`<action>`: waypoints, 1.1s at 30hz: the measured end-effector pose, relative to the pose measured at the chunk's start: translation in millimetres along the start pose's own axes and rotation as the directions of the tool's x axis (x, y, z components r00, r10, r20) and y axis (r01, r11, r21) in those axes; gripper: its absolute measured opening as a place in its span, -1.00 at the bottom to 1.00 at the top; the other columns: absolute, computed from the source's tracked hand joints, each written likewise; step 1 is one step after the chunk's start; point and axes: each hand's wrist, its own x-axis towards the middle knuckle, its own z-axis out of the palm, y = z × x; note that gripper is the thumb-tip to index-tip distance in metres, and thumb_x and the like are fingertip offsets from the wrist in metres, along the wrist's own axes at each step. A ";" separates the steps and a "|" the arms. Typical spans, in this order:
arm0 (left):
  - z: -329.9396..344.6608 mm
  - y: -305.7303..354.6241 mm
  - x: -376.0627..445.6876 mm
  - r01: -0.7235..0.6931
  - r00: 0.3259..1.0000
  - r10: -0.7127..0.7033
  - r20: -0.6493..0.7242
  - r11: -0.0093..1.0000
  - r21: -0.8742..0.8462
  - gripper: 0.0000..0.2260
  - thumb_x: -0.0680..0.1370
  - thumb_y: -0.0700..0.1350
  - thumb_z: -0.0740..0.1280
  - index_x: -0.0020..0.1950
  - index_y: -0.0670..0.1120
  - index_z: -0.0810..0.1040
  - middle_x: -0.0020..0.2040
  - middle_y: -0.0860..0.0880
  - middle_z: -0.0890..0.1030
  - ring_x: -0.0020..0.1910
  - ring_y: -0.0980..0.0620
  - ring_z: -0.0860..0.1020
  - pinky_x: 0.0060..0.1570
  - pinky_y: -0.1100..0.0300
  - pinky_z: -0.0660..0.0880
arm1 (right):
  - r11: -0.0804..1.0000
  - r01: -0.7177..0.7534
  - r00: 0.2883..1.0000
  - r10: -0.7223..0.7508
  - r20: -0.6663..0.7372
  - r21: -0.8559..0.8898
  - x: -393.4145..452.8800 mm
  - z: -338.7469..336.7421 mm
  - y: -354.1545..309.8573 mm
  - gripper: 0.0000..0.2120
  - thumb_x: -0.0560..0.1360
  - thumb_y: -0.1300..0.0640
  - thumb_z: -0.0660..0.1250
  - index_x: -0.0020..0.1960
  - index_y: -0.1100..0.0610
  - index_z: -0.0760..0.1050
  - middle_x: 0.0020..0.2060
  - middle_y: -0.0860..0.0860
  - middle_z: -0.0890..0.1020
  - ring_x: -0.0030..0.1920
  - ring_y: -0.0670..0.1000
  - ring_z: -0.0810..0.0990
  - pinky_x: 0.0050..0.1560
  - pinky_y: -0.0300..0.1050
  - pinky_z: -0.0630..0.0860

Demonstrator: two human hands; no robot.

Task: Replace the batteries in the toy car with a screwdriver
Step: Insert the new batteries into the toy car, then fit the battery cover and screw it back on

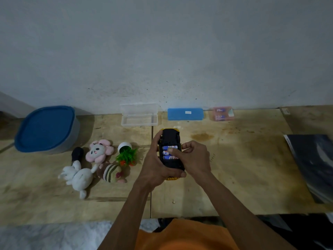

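Note:
The toy car (169, 136) is upside down above the wooden table (234, 168), its black underside facing me and yellow bodywork showing at both ends. My left hand (155, 170) grips it from the left and underneath. The battery bay is uncovered, with three blue-and-white batteries (168, 157) lying side by side in it. My right hand (194, 157) has its thumb tip on the middle battery and its curled fingers against the car's right side. No screwdriver or bay cover is in view.
At the back by the wall are an open clear plastic case (139, 120), a blue case (185, 114) and a pink battery pack (222, 113). To the left are a blue-lidded tub (46, 129), soft toys (81, 175) and a tipped small plant (127, 154). A dark sheet (315, 165) lies right.

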 end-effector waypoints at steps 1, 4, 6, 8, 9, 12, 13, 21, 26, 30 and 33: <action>1.2 -0.5 0.4 -0.010 1.000 0.010 0.001 1.000 0.009 0.16 0.15 -0.55 0.60 0.58 0.09 0.19 0.40 0.08 0.47 0.21 -0.02 0.63 -0.09 -0.02 0.67 | 1.000 -0.009 1.000 0.009 -0.012 -0.001 1.2 1.1 -1.3 -0.57 0.26 -0.12 0.63 -0.11 0.14 0.56 -0.25 0.05 0.68 -0.23 0.00 0.69 -0.25 -0.10 0.63; 5.1 -5.9 -0.3 -0.010 1.000 0.010 -0.017 1.000 0.023 0.17 0.15 -0.53 0.62 0.59 0.05 0.18 0.45 0.01 0.43 0.20 0.05 0.63 -0.07 0.03 0.66 | 0.999 -0.020 1.000 0.020 -0.007 -0.030 5.7 1.0 -1.6 -0.59 0.25 -0.11 0.63 -0.18 0.14 0.54 -0.25 0.05 0.67 -0.21 0.03 0.68 -0.17 -0.01 0.65; 5.7 -8.0 -1.3 -0.020 0.999 0.021 -0.032 0.999 0.042 0.18 0.14 -0.51 0.63 0.61 0.03 0.16 0.46 0.00 0.41 0.19 0.09 0.63 -0.08 0.08 0.66 | 0.999 -0.011 1.000 0.012 0.004 -0.041 4.5 -0.3 -0.5 -0.59 0.24 -0.10 0.64 -0.19 0.14 0.53 -0.26 0.03 0.66 -0.22 0.01 0.69 -0.18 -0.03 0.65; 6.2 -10.9 0.5 -0.030 0.999 0.031 -0.025 0.997 0.068 0.18 0.15 -0.50 0.63 0.61 0.01 0.14 0.47 0.00 0.40 0.19 0.15 0.62 -0.09 0.16 0.65 | 0.997 0.013 1.000 -0.014 -0.015 -0.072 2.7 -0.9 0.4 -0.55 0.24 -0.14 0.63 -0.13 0.13 0.53 -0.29 -0.02 0.64 -0.25 -0.03 0.66 -0.26 -0.13 0.60; 7.0 -12.3 1.0 -0.027 0.999 0.029 -0.022 0.997 0.071 0.18 0.15 -0.49 0.63 0.61 0.00 0.13 0.47 0.01 0.40 0.19 0.16 0.62 -0.08 0.18 0.64 | 0.995 0.026 0.999 -0.028 -0.021 -0.096 1.6 -1.5 0.7 -0.53 0.25 -0.15 0.62 -0.08 0.12 0.52 -0.30 -0.05 0.60 -0.28 -0.09 0.62 -0.32 -0.22 0.52; 8.5 -16.4 1.6 -0.020 1.000 0.020 -0.013 0.998 0.067 0.19 0.14 -0.48 0.64 0.61 0.03 0.13 0.47 0.02 0.40 0.23 0.12 0.61 -0.05 0.15 0.65 | 0.987 0.074 0.997 -0.077 -0.014 -0.141 -1.1 -3.1 2.7 -0.44 0.30 -0.16 0.59 0.17 0.04 0.51 -0.33 -0.06 0.56 -0.32 -0.20 0.52 -0.36 -0.37 0.35; 8.7 -18.2 1.3 -0.010 1.000 0.010 -0.006 0.999 0.054 0.19 0.15 -0.49 0.63 0.61 0.04 0.13 0.47 0.03 0.41 0.23 0.10 0.61 -0.05 0.12 0.65 | 0.986 0.097 0.995 -0.098 -0.008 -0.134 -1.6 -3.1 4.4 -0.41 0.31 -0.15 0.58 0.25 0.02 0.51 -0.34 -0.04 0.56 -0.32 -0.20 0.52 -0.35 -0.41 0.35; 14.3 -23.7 3.7 0.044 0.999 -0.044 -0.002 0.999 -0.020 0.16 0.17 -0.58 0.56 0.60 0.05 0.15 0.42 0.05 0.44 0.22 0.03 0.62 -0.06 0.11 0.65 | 0.986 0.144 0.989 -0.141 0.042 -0.080 5.2 -16.7 21.8 -0.51 0.44 -0.17 0.47 0.32 -0.05 0.55 -0.21 -0.07 0.62 -0.18 -0.16 0.57 -0.05 -0.50 0.45; 8.4 -41.7 9.7 0.117 0.987 -0.116 -0.107 0.993 0.002 0.15 0.14 -0.50 0.63 0.57 0.11 0.20 0.43 0.09 0.42 0.19 0.08 0.62 -0.10 0.19 0.64 | 0.990 0.024 0.990 -0.042 -0.132 -0.136 42.0 -46.8 62.6 -0.82 0.57 0.05 0.37 0.10 0.09 0.66 -0.14 0.04 0.71 -0.21 -0.07 0.59 -0.01 -0.23 0.53; 7.6 -54.4 6.1 0.199 0.966 -0.195 -0.169 0.980 0.012 0.14 0.13 -0.47 0.64 0.56 0.12 0.21 0.44 0.01 0.41 0.18 0.00 0.63 -0.11 0.13 0.65 | 0.948 -0.036 0.999 0.027 -0.031 -0.316 69.7 -47.5 102.3 -0.79 0.54 0.14 0.41 0.14 0.19 0.64 0.03 0.13 0.70 -0.11 -0.01 0.60 -0.09 -0.43 0.33; 15.5 -52.7 6.0 0.228 0.960 -0.221 -0.173 0.974 0.020 0.09 0.18 -0.57 0.56 0.50 0.13 0.20 0.33 0.05 0.47 0.00 0.13 0.68 -0.22 0.22 0.64 | 0.902 -0.029 0.989 0.089 0.120 -0.430 83.9 -28.5 123.2 -0.67 0.51 0.09 0.45 0.24 0.16 0.59 0.10 0.17 0.65 0.04 0.08 0.62 0.04 -0.20 0.50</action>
